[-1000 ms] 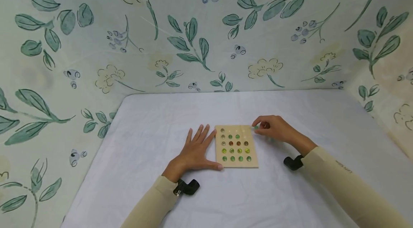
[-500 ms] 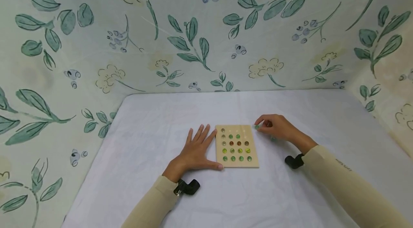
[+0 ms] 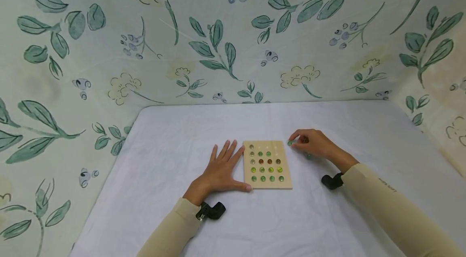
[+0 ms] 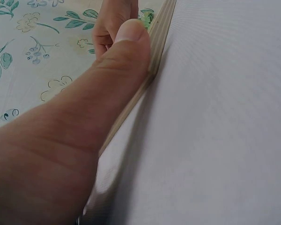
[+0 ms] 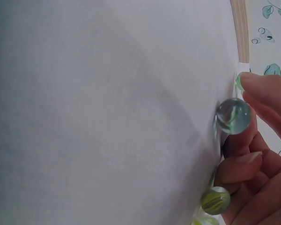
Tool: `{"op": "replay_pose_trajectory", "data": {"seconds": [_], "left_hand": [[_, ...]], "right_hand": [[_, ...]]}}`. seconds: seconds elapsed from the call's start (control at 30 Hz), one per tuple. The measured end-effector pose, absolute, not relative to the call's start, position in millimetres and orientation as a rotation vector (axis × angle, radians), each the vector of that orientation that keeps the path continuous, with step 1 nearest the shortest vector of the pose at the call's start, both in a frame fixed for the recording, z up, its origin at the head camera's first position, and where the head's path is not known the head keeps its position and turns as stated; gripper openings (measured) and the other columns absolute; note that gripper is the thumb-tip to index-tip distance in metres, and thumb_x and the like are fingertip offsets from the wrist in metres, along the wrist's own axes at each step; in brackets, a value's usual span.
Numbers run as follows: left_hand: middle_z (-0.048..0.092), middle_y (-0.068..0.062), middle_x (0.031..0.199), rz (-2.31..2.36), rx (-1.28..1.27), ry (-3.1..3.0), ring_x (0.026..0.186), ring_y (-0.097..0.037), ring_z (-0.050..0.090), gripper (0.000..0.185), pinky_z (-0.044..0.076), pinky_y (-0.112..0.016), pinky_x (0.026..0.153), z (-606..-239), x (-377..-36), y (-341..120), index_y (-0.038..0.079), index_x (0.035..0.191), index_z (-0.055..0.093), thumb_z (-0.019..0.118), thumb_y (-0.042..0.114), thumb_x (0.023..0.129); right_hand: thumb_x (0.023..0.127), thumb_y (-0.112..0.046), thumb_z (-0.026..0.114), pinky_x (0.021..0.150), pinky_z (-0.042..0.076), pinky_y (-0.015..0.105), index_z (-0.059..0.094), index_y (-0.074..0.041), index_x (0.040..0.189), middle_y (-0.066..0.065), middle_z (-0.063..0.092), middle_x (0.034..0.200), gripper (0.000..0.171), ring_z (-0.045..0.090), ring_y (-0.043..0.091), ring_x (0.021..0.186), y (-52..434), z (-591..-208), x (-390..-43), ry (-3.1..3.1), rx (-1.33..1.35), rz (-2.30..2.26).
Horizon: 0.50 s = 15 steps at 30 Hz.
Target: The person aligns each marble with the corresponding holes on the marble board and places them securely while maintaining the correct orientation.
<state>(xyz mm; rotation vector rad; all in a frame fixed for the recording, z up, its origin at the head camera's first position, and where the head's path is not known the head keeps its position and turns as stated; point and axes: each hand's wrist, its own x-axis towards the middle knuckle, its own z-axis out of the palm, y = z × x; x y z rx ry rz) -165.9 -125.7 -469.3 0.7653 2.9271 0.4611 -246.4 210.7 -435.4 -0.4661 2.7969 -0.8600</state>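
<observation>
A square wooden board [image 3: 275,146] lies on the white cloth, with rows of green, yellow-green, amber and clear marbles in its hollows. My left hand [image 3: 221,173] is flat with fingers spread along the board's left edge. Its thumb [image 4: 129,47] lies at the near left corner. Beyond the board's far right corner, my right hand [image 3: 308,143] pinches a green marble [image 3: 289,143] between thumb and index fingertips; the other fingers are curled. In the right wrist view, a clear marble [image 5: 233,116] and a yellow-green marble [image 5: 215,200] lie on the cloth beside this hand.
Part of another yellow-green marble [image 5: 206,220] shows at the bottom of the right wrist view. The white cloth [image 3: 174,135] covers the table up to a wall hung with leaf-patterned fabric [image 3: 233,47]. Bare hollows remain at the board's far right.
My right hand has shifted slightly right, away from the board's far right corner, with the green marble at its fingertips. The left hand has stayed in place.
</observation>
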Motion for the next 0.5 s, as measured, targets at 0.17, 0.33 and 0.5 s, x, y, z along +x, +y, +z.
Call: {"op": "replay_pose_trajectory", "data": {"seconds": [0.17,0.33,0.5], "left_hand": [[0.002,-0.008,0.162,0.471,0.767,2.922,0.148,-0.027,-0.004,0.123,-0.005,-0.056,0.114,-467.0,-164.7,-126.0,0.022,0.157,0.009,0.059,0.085,0.064],[0.002,-0.008,0.162,0.465,0.769,2.926,0.148,-0.027,-0.004,0.123,-0.005,-0.057,0.114,-466.8,-165.0,-125.9,0.022,0.157,0.009,0.059,0.085,0.064],[0.002,-0.007,0.162,0.460,0.762,2.926,0.148,-0.027,-0.004,0.123,-0.005,-0.056,0.114,-467.4,-165.2,-125.8,0.022,0.157,0.009,0.059,0.086,0.064]], "right_hand": [[0.088,-0.014,0.071,0.054,0.043,0.027,0.070,-0.016,0.106,0.003,0.056,0.079,0.019,0.049,0.018,0.068,211.1,-437.3,-246.9,2.795,-0.467,-0.856],[0.087,-0.013,0.071,0.055,0.043,0.027,0.069,-0.016,0.107,0.003,0.056,0.079,0.020,0.049,0.019,0.069,210.0,-437.0,-247.3,2.784,-0.481,-0.859],[0.087,-0.014,0.071,0.055,0.043,0.027,0.069,-0.016,0.105,0.002,0.056,0.078,0.017,0.049,0.018,0.069,209.3,-437.3,-247.2,2.787,-0.495,-0.844]]}}
